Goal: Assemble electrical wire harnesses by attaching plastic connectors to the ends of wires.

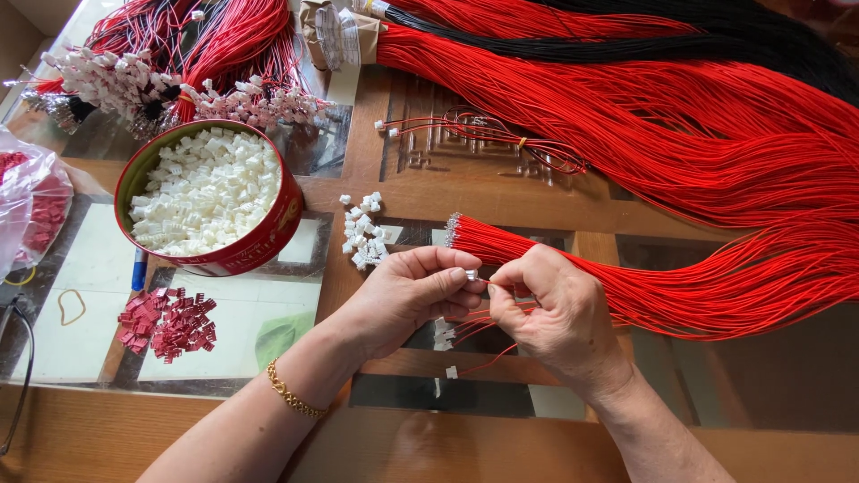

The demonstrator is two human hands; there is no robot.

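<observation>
Glass-topped wooden table [501, 201] under us, crowded with wire. Our left hand [407, 295] pinches a small white plug [471, 275] between thumb and forefinger, fingers closed tight on it. Our right hand [546, 309] sits just beside it, fingertips pressed together on a thin red wire [501, 284] whose end points straight at the plug — the wire's long axis runs left to right between the two pinches, almost level. Both hands are nearly touching, so neither is the nearer one; the plug lies just left of the right hand's pinch.

Just beyond the hands lies a loose bundle of red wires [716, 286], bare ends toward us, fanning off to the right. Beyond the left hand sits a little heap of white plugs [362, 234], and further left a round red tin [259, 250] full of the same white pieces. Left of the wrist — a scatter of red plugs [170, 322]. Far beyond the grip, a paper-wrapped label [335, 31] binds the big red and black wire hanks [626, 80]. At the far left edge, a clear plastic bag [31, 206] with red pieces inside.
</observation>
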